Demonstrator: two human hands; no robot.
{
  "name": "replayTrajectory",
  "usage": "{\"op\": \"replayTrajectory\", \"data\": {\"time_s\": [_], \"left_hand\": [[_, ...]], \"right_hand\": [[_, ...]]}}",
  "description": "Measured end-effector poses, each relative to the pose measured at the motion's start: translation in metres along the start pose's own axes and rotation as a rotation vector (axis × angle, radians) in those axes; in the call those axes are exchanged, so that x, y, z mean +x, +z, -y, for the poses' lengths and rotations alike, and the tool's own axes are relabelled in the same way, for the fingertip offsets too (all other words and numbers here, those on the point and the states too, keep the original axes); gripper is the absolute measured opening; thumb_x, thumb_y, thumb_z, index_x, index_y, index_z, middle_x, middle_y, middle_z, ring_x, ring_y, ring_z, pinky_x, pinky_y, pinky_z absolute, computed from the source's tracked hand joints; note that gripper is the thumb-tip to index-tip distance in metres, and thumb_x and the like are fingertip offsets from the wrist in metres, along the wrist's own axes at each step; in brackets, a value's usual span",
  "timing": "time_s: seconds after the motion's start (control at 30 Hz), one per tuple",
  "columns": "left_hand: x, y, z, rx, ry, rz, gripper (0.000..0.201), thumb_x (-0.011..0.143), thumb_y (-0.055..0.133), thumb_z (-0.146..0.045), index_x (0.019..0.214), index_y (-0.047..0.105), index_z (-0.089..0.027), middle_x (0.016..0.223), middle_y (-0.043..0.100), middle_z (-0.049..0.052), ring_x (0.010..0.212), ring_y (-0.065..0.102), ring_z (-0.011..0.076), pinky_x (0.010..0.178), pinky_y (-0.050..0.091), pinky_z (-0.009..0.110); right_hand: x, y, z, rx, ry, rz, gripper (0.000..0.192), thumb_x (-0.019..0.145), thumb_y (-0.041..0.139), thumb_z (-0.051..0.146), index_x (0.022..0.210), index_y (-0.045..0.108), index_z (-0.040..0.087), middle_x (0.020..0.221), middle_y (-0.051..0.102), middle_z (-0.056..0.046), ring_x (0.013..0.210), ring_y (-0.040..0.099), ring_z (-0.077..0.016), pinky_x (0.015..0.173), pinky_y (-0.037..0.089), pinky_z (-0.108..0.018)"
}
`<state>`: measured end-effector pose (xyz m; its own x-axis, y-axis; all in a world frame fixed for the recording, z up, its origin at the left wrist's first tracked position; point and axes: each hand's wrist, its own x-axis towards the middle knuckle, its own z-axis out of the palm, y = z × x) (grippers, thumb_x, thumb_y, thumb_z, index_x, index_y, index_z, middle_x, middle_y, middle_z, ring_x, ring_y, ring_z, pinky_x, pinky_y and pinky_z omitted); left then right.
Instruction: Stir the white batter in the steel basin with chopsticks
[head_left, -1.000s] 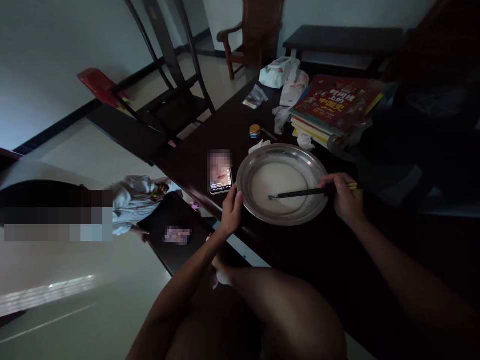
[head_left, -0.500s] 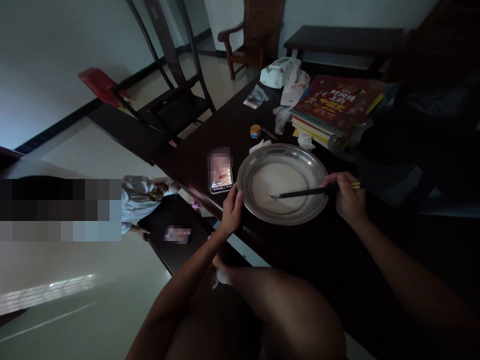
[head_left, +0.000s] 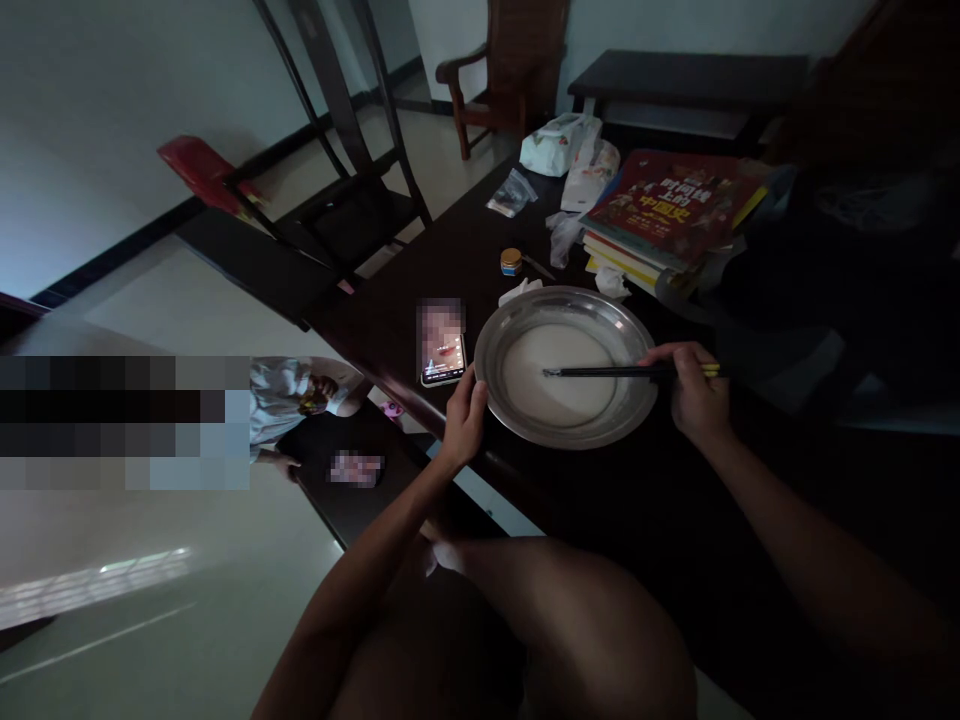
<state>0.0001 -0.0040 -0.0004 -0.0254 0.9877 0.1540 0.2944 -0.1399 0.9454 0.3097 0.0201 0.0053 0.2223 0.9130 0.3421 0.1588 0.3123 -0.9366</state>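
A wide metal basin stands on the dark table, holding a whitish, batter-like liquid. My left hand grips the basin's near left rim, thumb on the edge and the other fingers partly hidden beneath it. On the opposite side, my right hand is closed around a pair of dark chopsticks with yellowish ends. They reach across the right rim, and their tips dip into the liquid near the middle of the basin.
Left of the basin lies a lit phone. Behind it are a small gold-lidded jar, crumpled tissue, plastic bags and a stack of books. A person is beside a dark bench at left.
The chopstick tips have swung slightly toward the basin's far side through the liquid. My left hand stays on the rim. The person at left has shifted a little to the right.
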Motion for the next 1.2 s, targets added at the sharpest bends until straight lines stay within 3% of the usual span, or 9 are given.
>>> {"op": "replayTrajectory", "data": {"time_s": [0.17, 0.33, 0.43, 0.63, 0.8, 0.93, 1.07, 1.2], "left_hand": [[0.0000, 0.0002, 0.0013, -0.010, -0.005, -0.007, 0.067, 0.098, 0.042, -0.066, 0.141, 0.058, -0.017, 0.143, 0.064, 0.013, 0.138, 0.056, 0.0302, 0.119, 0.040, 0.045], [0.0005, -0.0002, 0.0020, -0.009, -0.002, 0.003, 0.067, 0.098, 0.042, -0.066, 0.141, 0.058, -0.017, 0.143, 0.064, 0.013, 0.137, 0.056, 0.0302, 0.118, 0.041, 0.045], [0.0007, -0.0002, 0.0015, -0.007, -0.002, 0.000, 0.067, 0.098, 0.042, -0.067, 0.140, 0.058, -0.018, 0.142, 0.065, 0.013, 0.135, 0.058, 0.0295, 0.117, 0.042, 0.044], [0.0005, -0.0001, 0.0001, -0.003, -0.001, 0.001, 0.068, 0.098, 0.041, -0.069, 0.140, 0.058, -0.018, 0.142, 0.065, 0.013, 0.136, 0.057, 0.0293, 0.117, 0.042, 0.043], [0.0006, 0.0005, -0.0016, -0.013, -0.004, -0.005, 0.068, 0.097, 0.042, -0.069, 0.140, 0.059, -0.018, 0.142, 0.065, 0.013, 0.136, 0.058, 0.0295, 0.117, 0.042, 0.044], [0.0004, 0.0014, -0.0020, -0.019, 0.000, -0.006, 0.070, 0.097, 0.042, -0.070, 0.139, 0.059, -0.017, 0.142, 0.066, 0.013, 0.134, 0.059, 0.0287, 0.116, 0.043, 0.042], [-0.0003, 0.0022, -0.0017, -0.017, -0.004, -0.005, 0.068, 0.098, 0.042, -0.069, 0.138, 0.060, -0.018, 0.142, 0.066, 0.012, 0.133, 0.059, 0.0287, 0.116, 0.043, 0.042], [-0.0005, 0.0024, -0.0023, -0.022, 0.006, -0.001, 0.066, 0.099, 0.041, -0.067, 0.138, 0.060, -0.018, 0.141, 0.066, 0.012, 0.132, 0.060, 0.0289, 0.115, 0.044, 0.043]], "right_hand": [[0.0003, -0.0003, 0.0002, 0.032, -0.002, 0.057, 0.036, 0.093, 0.058, 0.058, 0.082, 0.075, 0.028, 0.073, 0.073, -0.002, 0.072, 0.068, -0.0214, 0.069, 0.055, -0.039], [0.0008, -0.0001, 0.0003, 0.052, 0.017, -0.009, 0.037, 0.093, 0.058, 0.058, 0.078, 0.074, 0.028, 0.070, 0.072, -0.003, 0.067, 0.066, -0.0211, 0.066, 0.055, -0.039], [0.0007, 0.0008, 0.0012, 0.040, 0.023, 0.040, 0.038, 0.093, 0.058, 0.059, 0.083, 0.075, 0.027, 0.072, 0.073, -0.003, 0.071, 0.068, -0.0215, 0.070, 0.056, -0.039], [0.0014, -0.0004, -0.0002, 0.068, 0.049, 0.005, 0.037, 0.092, 0.059, 0.059, 0.081, 0.074, 0.027, 0.069, 0.072, -0.002, 0.068, 0.067, -0.0209, 0.068, 0.055, -0.039], [0.0009, -0.0011, -0.0007, 0.012, 0.014, 0.020, 0.037, 0.093, 0.057, 0.059, 0.082, 0.075, 0.028, 0.076, 0.075, -0.002, 0.077, 0.070, -0.0223, 0.076, 0.056, -0.041], [0.0005, -0.0008, -0.0014, 0.070, 0.044, 0.032, 0.037, 0.092, 0.058, 0.059, 0.082, 0.075, 0.028, 0.070, 0.072, -0.001, 0.067, 0.067, -0.0205, 0.067, 0.055, -0.038], [0.0009, -0.0010, -0.0038, 0.046, 0.043, 0.031, 0.036, 0.091, 0.060, 0.060, 0.081, 0.075, 0.028, 0.075, 0.075, -0.002, 0.074, 0.069, -0.0211, 0.071, 0.055, -0.038], [0.0012, -0.0009, -0.0045, 0.061, 0.053, 0.030, 0.039, 0.091, 0.059, 0.061, 0.081, 0.075, 0.027, 0.070, 0.073, -0.002, 0.068, 0.067, -0.0209, 0.066, 0.055, -0.038]]}}
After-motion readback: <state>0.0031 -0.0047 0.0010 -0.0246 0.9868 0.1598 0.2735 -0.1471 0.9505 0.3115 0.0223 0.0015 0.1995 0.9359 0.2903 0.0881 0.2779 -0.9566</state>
